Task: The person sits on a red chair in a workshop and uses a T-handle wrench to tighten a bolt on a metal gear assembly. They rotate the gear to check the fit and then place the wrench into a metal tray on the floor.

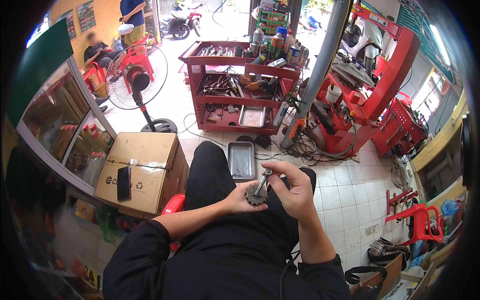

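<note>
Over my lap, my left hand grips a small dark toothed sprocket at its edge, with the toothed face turned up. My right hand is closed, its thumb and fingers pinching a slim shiny metal rod tool near its thicker, rounded upper end. The rod slants down to the middle of the sprocket, and its lower tip meets the face there. Whether the tip sits in a hole or only rests on the surface, I cannot tell.
Beyond my knees lies a metal tray on the tiled floor. A red tool trolley stands ahead, beside a grey post and a red lift frame. At left are a cardboard box with a phone and a fan.
</note>
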Motion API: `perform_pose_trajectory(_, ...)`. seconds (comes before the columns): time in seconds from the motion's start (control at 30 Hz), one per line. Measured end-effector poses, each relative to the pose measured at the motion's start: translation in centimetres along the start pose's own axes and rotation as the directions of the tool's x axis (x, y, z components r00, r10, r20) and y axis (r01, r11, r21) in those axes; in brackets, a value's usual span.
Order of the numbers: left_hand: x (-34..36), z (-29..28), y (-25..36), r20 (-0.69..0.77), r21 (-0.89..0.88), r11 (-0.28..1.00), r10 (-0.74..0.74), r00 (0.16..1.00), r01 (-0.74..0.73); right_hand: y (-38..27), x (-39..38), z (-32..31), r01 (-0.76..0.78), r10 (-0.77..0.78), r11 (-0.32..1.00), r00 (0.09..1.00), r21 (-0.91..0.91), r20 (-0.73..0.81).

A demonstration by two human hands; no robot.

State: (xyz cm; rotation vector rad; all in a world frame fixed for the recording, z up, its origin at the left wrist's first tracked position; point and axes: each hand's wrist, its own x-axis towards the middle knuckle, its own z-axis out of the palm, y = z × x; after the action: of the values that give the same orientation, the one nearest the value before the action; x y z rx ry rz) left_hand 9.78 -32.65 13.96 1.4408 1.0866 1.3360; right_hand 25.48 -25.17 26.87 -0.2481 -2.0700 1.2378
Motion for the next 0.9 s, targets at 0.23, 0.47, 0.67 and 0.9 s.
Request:
perform_pose_trajectory(0.23, 0.0, 0.1, -0.5, -0.013, 0.010, 0.999, 0.038, 0.999, -0.037, -0.6, 0.1, 1.4, 0.002, 0.035, 0.978, 0.985, 0.208, -0.170)
perform_pose_trajectory(0.47, 0.3, 0.1, 0.1, -0.003, -0.004, 1.000, 0.024, 1.000, -0.024, 1.4, 0.1, -0.4, -0.020, 0.017, 0.998, 0.999, 0.066, 0.034)
perform_pose_trajectory(0.67, 0.2, -0.1, -0.2, 0.000, 0.018, 1.000, 0.001, 1.000, -0.001, 0.4, 0.2, 0.7, -0.136, 0.158, 0.895, 0.987, 0.425, -0.017)
perform_pose_trajectory(0.9, 0.3, 0.0, 0.3, 0.013, 0.065, 0.998, -0.019, 1.000, 0.018, 2.0, 0.0, 0.2, -0.031, 0.048, 0.978, 0.996, 0.206, -0.079)
